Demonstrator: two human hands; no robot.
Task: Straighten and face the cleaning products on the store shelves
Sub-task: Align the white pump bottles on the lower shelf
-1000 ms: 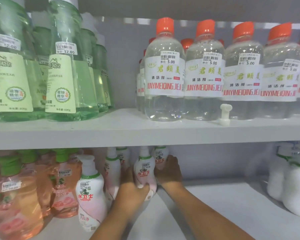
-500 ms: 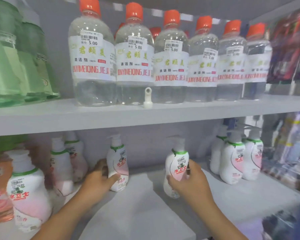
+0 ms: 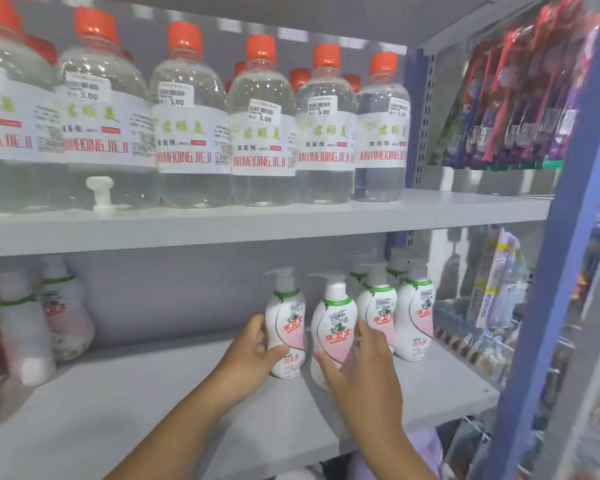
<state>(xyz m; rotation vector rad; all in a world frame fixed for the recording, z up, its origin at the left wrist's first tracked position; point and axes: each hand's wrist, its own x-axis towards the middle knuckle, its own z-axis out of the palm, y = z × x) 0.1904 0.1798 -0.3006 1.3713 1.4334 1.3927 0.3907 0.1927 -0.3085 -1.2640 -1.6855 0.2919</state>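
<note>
Left hand (image 3: 248,355) grips one pump bottle (image 3: 286,327), right hand (image 3: 361,362) grips another (image 3: 333,327), beside the right-end cluster (image 3: 395,313); bare shelf (image 3: 136,393) lies left.

Readable labels, two shelves

Clear orange-capped bottles (image 3: 262,133), upper shelf: white labels with red "JUNYIMEIQINGJIEJI", partly cut off on some, green characters 君颐美, and price stickers (image 3: 264,113) reading "5.00". White pump bottles (image 3: 334,330), lower shelf: red 水卫士; sticker "10.00". Smaller print is too blurred to read.
</note>
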